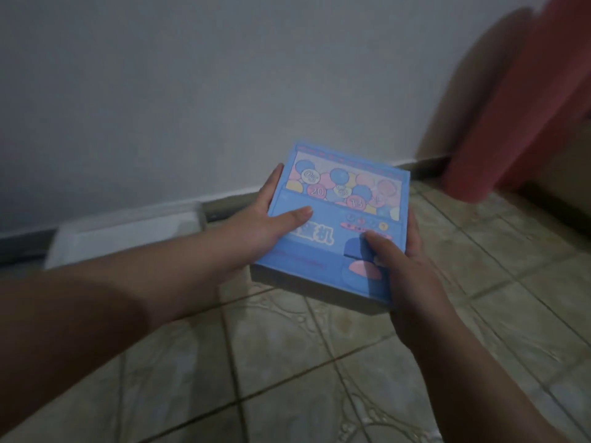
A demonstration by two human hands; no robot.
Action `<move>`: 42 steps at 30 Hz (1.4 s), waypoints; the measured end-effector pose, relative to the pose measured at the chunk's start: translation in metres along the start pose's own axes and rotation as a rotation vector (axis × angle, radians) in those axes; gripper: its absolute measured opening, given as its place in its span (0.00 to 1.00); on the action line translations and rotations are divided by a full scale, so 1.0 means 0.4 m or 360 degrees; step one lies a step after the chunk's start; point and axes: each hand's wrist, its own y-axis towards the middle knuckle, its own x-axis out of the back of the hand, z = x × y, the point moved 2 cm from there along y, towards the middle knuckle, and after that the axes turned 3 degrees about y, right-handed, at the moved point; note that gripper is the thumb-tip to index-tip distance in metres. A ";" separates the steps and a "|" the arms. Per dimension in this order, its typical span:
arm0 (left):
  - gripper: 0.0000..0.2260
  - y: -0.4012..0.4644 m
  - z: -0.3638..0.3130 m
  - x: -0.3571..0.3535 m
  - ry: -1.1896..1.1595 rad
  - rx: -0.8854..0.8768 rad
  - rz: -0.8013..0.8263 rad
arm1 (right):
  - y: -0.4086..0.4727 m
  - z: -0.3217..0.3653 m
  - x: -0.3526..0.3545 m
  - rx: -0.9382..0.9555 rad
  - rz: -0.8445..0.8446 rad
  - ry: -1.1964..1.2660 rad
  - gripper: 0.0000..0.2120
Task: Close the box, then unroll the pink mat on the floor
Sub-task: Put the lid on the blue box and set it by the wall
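Left hand [268,215] clamped on the blue box [332,225] at its left edge, thumb flat across the lid. Right hand [399,260] gripping its near right corner. Box between both palms, lid on, above the tiled floor [287,362]. Rolled pink mat [511,107] upright, right of the box, against the wall [192,91].

the box lid [332,219] is light blue, printed with a panel of overlapping balls in blue, pink, pale yellow and white, some bearing white numerals like 20 and 13. below sit cream-white characters, a row of small pink and yellow buttons, a darker blue patch and a pink oval. the box side [307,287] is greyish white. the rolled mat [524,100] is dusty pink. the wall [192,91] is plain pale grey-white, the floor tiles [287,362] beige with faint swirling marbling and dark grout lines.
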 end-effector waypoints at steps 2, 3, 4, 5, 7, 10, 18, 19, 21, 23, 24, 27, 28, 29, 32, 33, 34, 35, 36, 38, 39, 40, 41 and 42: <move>0.34 -0.032 -0.002 0.119 -0.0019 0.0031 -0.0099 | 0.027 -0.010 -0.113 -0.0059 0.0173 0.0025 0.24; 0.34 -0.050 -0.001 0.177 -0.0015 0.0043 -0.0152 | 0.038 -0.018 -0.171 -0.0068 0.0243 0.0033 0.23; 0.34 -0.067 0.000 0.232 -0.0016 0.0044 -0.0215 | 0.046 -0.024 -0.230 -0.0070 0.0304 0.0033 0.24; 0.34 -0.085 0.008 0.290 -0.0024 0.0049 -0.0289 | 0.055 -0.039 -0.292 -0.0078 0.0367 0.0022 0.27; 0.32 -0.107 0.027 0.376 -0.0079 0.0070 -0.0393 | 0.066 -0.063 -0.389 -0.0110 0.0457 0.0001 0.32; 0.30 -0.133 0.076 0.490 -0.0159 0.0095 -0.0532 | 0.088 -0.099 -0.520 -0.0102 0.0601 -0.0034 0.26; 0.25 -0.127 0.237 0.669 -0.0388 0.0198 -0.0728 | 0.151 -0.232 -0.728 -0.0197 0.0833 -0.0150 0.27; 0.25 -0.125 0.259 0.679 -0.0402 0.0209 -0.0746 | 0.161 -0.252 -0.741 -0.0202 0.0851 -0.0177 0.26; 0.25 -0.122 0.302 0.695 -0.0416 0.0257 -0.0789 | 0.182 -0.287 -0.760 -0.0235 0.0896 -0.0231 0.23; 0.24 -0.120 0.338 0.706 -0.0408 0.0307 -0.0817 | 0.200 -0.321 -0.773 -0.0271 0.0947 -0.0260 0.20; 0.22 -0.118 0.354 0.710 -0.0396 0.0320 -0.0814 | 0.208 -0.338 -0.777 -0.0290 0.0969 -0.0276 0.20; 0.21 -0.109 0.396 0.713 -0.0387 0.0359 -0.0808 | 0.226 -0.391 -0.779 -0.0329 0.1005 -0.0335 0.22; 0.23 -0.105 0.409 0.713 -0.0382 0.0364 -0.0806 | 0.234 -0.408 -0.779 -0.0327 0.1016 -0.0347 0.23; 0.25 -0.099 0.421 0.711 -0.0383 0.0377 -0.0801 | 0.243 -0.425 -0.778 -0.0328 0.1022 -0.0365 0.24; 0.30 -0.088 0.448 0.706 -0.0422 0.0431 -0.0811 | 0.254 -0.453 -0.778 -0.0329 0.1009 -0.0417 0.29; 0.30 -0.086 0.452 0.705 -0.0412 0.0432 -0.0817 | 0.259 -0.463 -0.777 -0.0342 0.1003 -0.0412 0.31; 0.30 -0.083 0.459 0.706 -0.0412 0.0441 -0.0821 | 0.263 -0.473 -0.775 -0.0362 0.1002 -0.0399 0.31; 0.31 -0.079 0.468 0.708 -0.0412 0.0461 -0.0821 | 0.266 -0.483 -0.773 -0.0373 0.1010 -0.0391 0.29; 0.32 -0.077 0.478 0.711 -0.0412 0.0476 -0.0818 | 0.268 -0.492 -0.771 -0.0378 0.1009 -0.0387 0.27; 0.35 -0.078 0.496 0.714 -0.0402 0.0512 -0.0814 | 0.265 -0.505 -0.768 -0.0396 0.0995 -0.0388 0.24; 0.36 -0.077 0.503 0.716 -0.0401 0.0530 -0.0805 | 0.264 -0.511 -0.768 -0.0411 0.0988 -0.0388 0.25; 0.36 -0.075 0.510 0.718 -0.0402 0.0543 -0.0799 | 0.262 -0.516 -0.767 -0.0427 0.0985 -0.0381 0.26; 0.34 -0.075 0.513 0.716 -0.0395 0.0544 -0.0786 | 0.261 -0.522 -0.765 -0.0443 0.0979 -0.0383 0.27; 0.33 -0.076 0.516 0.716 -0.0393 0.0557 -0.0787 | 0.261 -0.528 -0.764 -0.0459 0.0974 -0.0395 0.28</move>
